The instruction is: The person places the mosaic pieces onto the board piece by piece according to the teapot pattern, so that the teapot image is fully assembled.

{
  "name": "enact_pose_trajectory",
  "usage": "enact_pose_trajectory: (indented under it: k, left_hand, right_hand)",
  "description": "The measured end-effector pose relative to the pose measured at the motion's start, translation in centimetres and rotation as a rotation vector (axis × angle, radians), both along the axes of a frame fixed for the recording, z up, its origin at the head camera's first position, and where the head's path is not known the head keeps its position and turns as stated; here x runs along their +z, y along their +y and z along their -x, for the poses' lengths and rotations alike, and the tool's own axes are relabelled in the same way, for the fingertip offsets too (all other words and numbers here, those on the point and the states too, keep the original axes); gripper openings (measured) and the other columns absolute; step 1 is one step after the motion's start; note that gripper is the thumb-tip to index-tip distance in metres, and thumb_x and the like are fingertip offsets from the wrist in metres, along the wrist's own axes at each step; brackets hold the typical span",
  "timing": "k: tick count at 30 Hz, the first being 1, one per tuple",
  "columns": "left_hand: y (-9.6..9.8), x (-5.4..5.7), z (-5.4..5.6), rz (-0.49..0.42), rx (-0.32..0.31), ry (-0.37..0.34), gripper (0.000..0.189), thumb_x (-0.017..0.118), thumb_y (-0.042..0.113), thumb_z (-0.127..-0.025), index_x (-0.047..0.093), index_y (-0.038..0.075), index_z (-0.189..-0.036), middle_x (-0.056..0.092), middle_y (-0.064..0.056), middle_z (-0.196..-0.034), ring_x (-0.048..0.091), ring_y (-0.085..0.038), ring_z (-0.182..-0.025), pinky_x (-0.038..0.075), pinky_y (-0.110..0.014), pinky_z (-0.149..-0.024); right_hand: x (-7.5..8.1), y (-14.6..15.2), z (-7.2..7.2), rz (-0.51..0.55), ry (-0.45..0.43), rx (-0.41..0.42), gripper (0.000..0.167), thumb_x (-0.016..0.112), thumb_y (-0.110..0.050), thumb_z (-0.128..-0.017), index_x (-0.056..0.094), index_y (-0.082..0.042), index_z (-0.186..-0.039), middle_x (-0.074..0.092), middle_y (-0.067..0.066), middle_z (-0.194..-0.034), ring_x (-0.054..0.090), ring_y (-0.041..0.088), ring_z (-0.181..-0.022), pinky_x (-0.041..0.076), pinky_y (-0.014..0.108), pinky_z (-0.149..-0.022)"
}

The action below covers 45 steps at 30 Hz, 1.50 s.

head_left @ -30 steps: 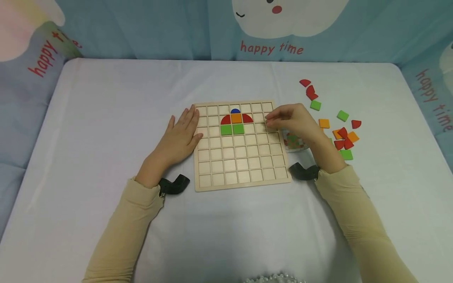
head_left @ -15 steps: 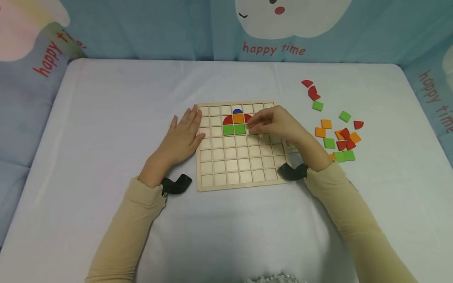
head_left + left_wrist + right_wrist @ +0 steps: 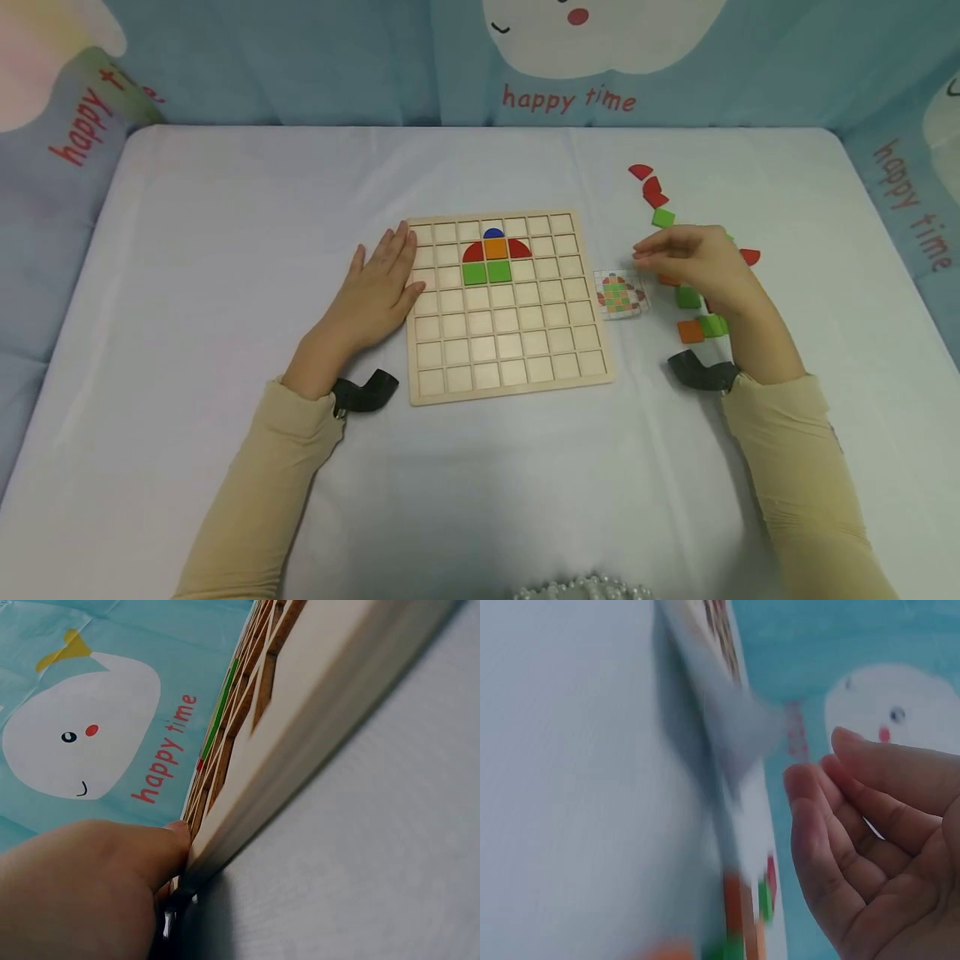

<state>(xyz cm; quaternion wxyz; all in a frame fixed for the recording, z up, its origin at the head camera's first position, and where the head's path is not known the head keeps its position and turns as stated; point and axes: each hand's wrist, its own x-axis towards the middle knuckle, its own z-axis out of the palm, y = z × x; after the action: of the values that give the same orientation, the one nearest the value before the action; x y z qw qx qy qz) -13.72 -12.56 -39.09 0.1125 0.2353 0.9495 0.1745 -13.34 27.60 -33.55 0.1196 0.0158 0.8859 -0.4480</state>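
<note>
A wooden grid board [image 3: 513, 367] lies on the table in the head view. In its upper cells sit a blue half-round piece [image 3: 493, 233], an orange square [image 3: 495, 248], a red quarter-round piece [image 3: 473, 252] on each side of the orange, and two green squares [image 3: 474, 273]. My left hand [image 3: 378, 287] rests along the board's left edge with straight fingers, thumb on the rim. Off the board's right side, my right hand [image 3: 693, 262] hovers with loosely bent fingers. The right wrist view shows nothing between those fingers [image 3: 810, 825]. Beneath its fingertips lies a small printed pattern card [image 3: 621, 293].
Loose pieces are scattered at the right, some hidden under my right hand: red quarter-rounds [image 3: 641, 172], a green square [image 3: 663, 217] and an orange square [image 3: 691, 332] among them. A printed cloth [image 3: 375, 67] hangs behind the table.
My right hand moved left over the board beside the right red piece, then back right past the card towards the loose pieces. The left hand stays put, and the board's pieces look the same.
</note>
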Motion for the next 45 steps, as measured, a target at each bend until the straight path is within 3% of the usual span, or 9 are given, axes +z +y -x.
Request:
enact_pose_trajectory:
  k: [2,6,11,15,19,27,45]
  left_hand:
    - [0.0,0.0,0.0,-0.001,0.001,-0.002,0.066,0.032,0.034,-0.103,0.000,0.001,-0.150,-0.006,-0.011,-0.157,-0.005,-0.027,-0.144,-0.006,-0.051,-0.112]
    - [0.0,0.0,0.0,0.003,-0.001,-0.001,0.066,0.031,0.034,-0.103,0.000,0.001,-0.150,-0.007,-0.011,-0.157,-0.006,-0.026,-0.144,-0.007,-0.050,-0.112]
    - [0.0,0.0,0.1,0.005,-0.001,0.003,0.066,0.031,0.034,-0.103,0.000,0.001,-0.150,-0.007,-0.012,-0.157,-0.006,-0.026,-0.144,-0.007,-0.050,-0.112]
    - [0.0,-0.1,0.0,0.005,0.001,-0.001,0.066,0.031,0.034,-0.103,-0.001,0.001,-0.150,-0.006,-0.012,-0.157,-0.006,-0.027,-0.143,-0.006,-0.050,-0.112]
    - [0.0,-0.2,0.0,0.001,0.006,0.000,0.066,0.031,0.034,-0.103,0.000,0.001,-0.150,-0.006,-0.012,-0.157,-0.006,-0.026,-0.144,-0.006,-0.050,-0.112]
    - [0.0,-0.1,0.0,-0.009,0.000,0.006,0.065,0.032,0.034,-0.103,0.001,0.000,-0.150,-0.005,-0.013,-0.157,-0.004,-0.027,-0.144,-0.005,-0.051,-0.112]
    - [0.1,0.0,0.0,-0.010,-0.003,0.004,0.065,0.032,0.033,-0.103,0.002,0.000,-0.150,-0.005,-0.013,-0.157,-0.005,-0.027,-0.144,-0.006,-0.051,-0.112]
  right_hand:
    - [-0.1,1.2,-0.7,-0.009,0.001,-0.029,0.032,0.071,-0.021,-0.086,0.066,0.002,-0.109,0.069,-0.013,-0.087,0.064,0.004,-0.083,0.047,0.016,-0.072]
    - [-0.4,3.6,-2.1,-0.059,0.011,-0.101,0.034,0.071,-0.021,-0.086,0.064,0.005,-0.108,0.067,-0.017,-0.083,0.062,0.002,-0.078,0.047,0.015,-0.067]
    - [-0.9,5.8,-2.9,-0.105,-0.004,-0.087,0.033,0.066,-0.018,-0.090,0.062,0.008,-0.110,0.066,-0.017,-0.083,0.062,0.000,-0.075,0.048,0.012,-0.067]
    - [-1.2,6.4,-3.0,-0.172,-0.036,-0.055,0.031,0.067,-0.015,-0.089,0.063,0.005,-0.112,0.065,-0.015,-0.083,0.060,0.000,-0.075,0.046,0.010,-0.067]
    - [-1.1,6.3,-2.9,-0.256,-0.026,0.001,0.029,0.070,-0.013,-0.086,0.065,0.003,-0.110,0.065,-0.004,-0.080,0.057,0.005,-0.072,0.045,0.012,-0.064]
    - [-1.3,6.1,-2.9,-0.319,-0.031,0.044,0.033,0.076,-0.014,-0.081,0.066,0.001,-0.109,0.063,0.007,-0.085,0.055,0.008,-0.072,0.045,0.014,-0.062]
    - [-1.5,5.8,-2.9,-0.309,-0.029,0.050,0.028,0.074,-0.005,-0.082,0.065,0.004,-0.107,0.058,0.011,-0.087,0.051,0.014,-0.074,0.045,0.016,-0.060]
